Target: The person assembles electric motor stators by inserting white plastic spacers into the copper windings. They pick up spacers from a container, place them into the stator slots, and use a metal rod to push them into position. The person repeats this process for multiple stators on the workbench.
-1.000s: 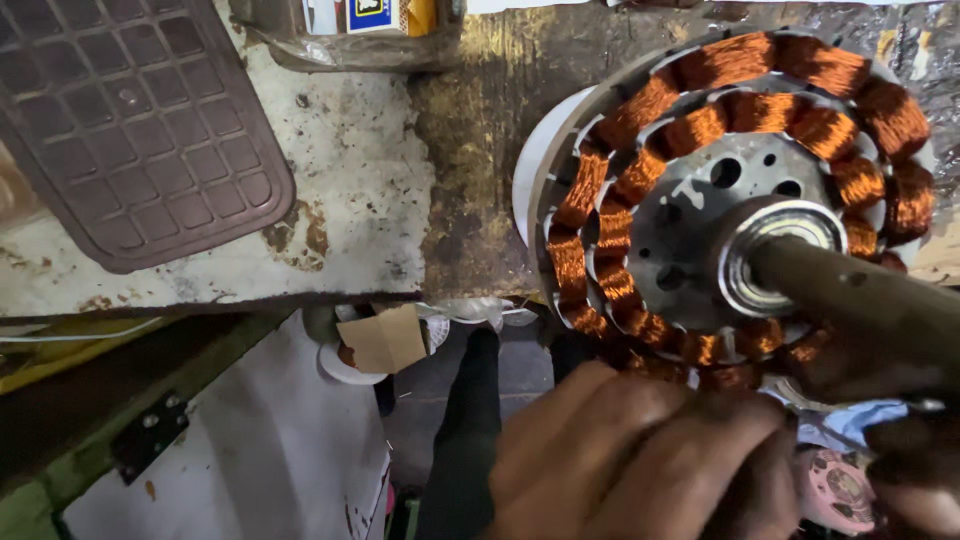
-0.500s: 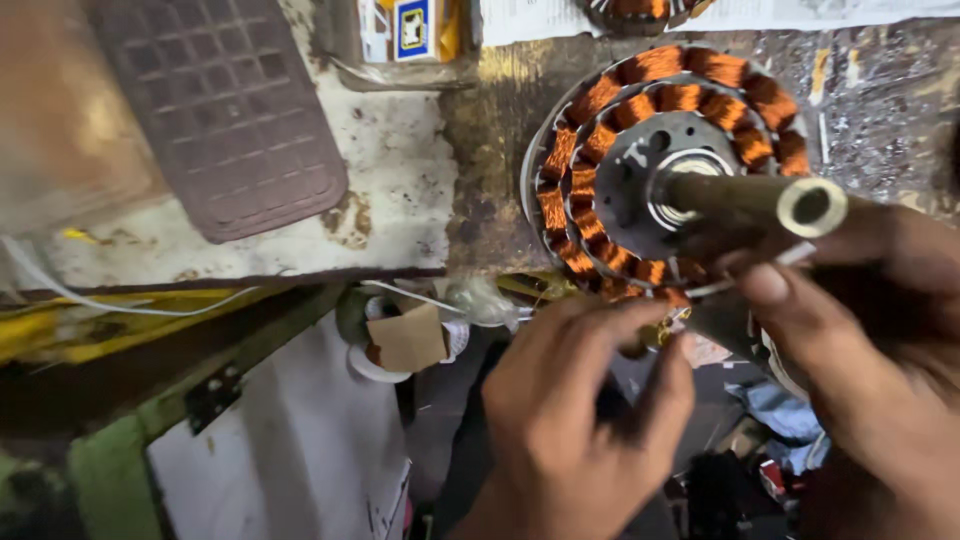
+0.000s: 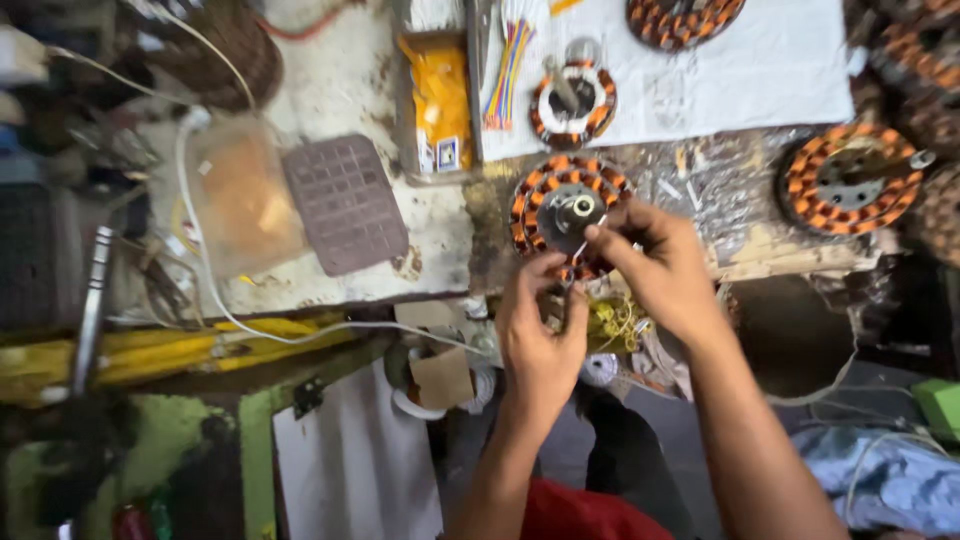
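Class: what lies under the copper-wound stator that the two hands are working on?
The stator rests on the grimy workbench. The right hand and left hand cover its near edge, hiding what lies beneath there.

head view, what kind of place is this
Probably a small motor repair or rewinding workshop. Both hands, left and right, work on a copper-wound stator, more stators lie about, and the worn bench holds coloured wires.

Worn, stained workbench (image 3: 440, 250) spans upper frame. Dark ribbed pad (image 3: 345, 203) left of centre, clear plastic bag (image 3: 240, 195) beside it. Yellow packet (image 3: 440, 100) upper centre. White sheet (image 3: 760, 70) upper right, carrying small copper-wound stator (image 3: 572, 105). Larger stator (image 3: 570, 215) at bench edge, another (image 3: 850, 180) far right.
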